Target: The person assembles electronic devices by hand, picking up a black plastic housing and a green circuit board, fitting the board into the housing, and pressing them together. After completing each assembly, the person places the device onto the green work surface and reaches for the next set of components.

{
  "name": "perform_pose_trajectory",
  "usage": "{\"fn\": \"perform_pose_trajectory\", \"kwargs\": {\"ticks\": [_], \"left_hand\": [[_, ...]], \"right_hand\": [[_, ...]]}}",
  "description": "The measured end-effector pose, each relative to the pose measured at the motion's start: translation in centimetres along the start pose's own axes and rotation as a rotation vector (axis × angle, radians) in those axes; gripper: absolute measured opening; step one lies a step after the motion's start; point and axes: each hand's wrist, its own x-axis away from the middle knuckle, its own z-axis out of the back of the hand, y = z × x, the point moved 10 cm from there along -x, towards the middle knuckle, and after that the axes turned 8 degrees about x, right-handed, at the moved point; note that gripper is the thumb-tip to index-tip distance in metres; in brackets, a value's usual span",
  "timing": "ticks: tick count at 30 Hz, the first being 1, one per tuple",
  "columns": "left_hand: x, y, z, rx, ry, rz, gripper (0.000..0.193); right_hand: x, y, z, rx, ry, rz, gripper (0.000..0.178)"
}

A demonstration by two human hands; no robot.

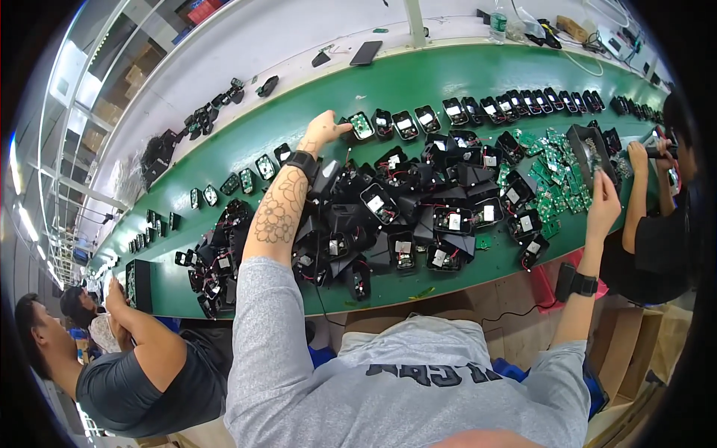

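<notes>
My left hand (326,129) reaches to the far side of the bench, its fingers closed at the left edge of a small black plastic case (352,120) with a green circuit board (361,126) in it. My right hand (603,207) is at the near end of a black tray (578,142) of small metal parts, fingertips pinched together; what they hold is too small to tell. Between my arms lies a heap of black cases (381,203) with red and black wires. Loose green circuit boards (551,170) are piled left of the tray.
A row of open black cases (427,119) runs along the green bench (321,97). Co-workers sit at the left (149,366) and right (661,239). On the back ledge are a dark flat device (366,53) and a plastic bottle (497,27). A cardboard box (631,347) stands lower right.
</notes>
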Motion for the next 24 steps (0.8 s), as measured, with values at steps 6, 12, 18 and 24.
{"fn": "perform_pose_trajectory", "kwargs": {"ticks": [6,12,18,24], "left_hand": [[1.7,-6.2,-2.0,0.696,-0.183,0.284,0.044],[3.5,-4.2,-2.5,0.546,-0.143,0.234,0.05],[2.3,-2.1,-1.6,0.256,0.055,0.014,0.049],[9.0,3.8,4.8,0.657,0.085,-0.539,0.043]], "right_hand": [[0.1,-1.9,-0.9,-0.259,-0.156,-0.126,0.034],[2.4,-7.7,-2.9,-0.361,-0.402,-0.107,0.036],[5.0,-14.1,-2.4,-0.577,-0.374,-0.114,0.032],[8.8,-14.5,-0.6,-0.648,-0.395,-0.284,0.028]]}}
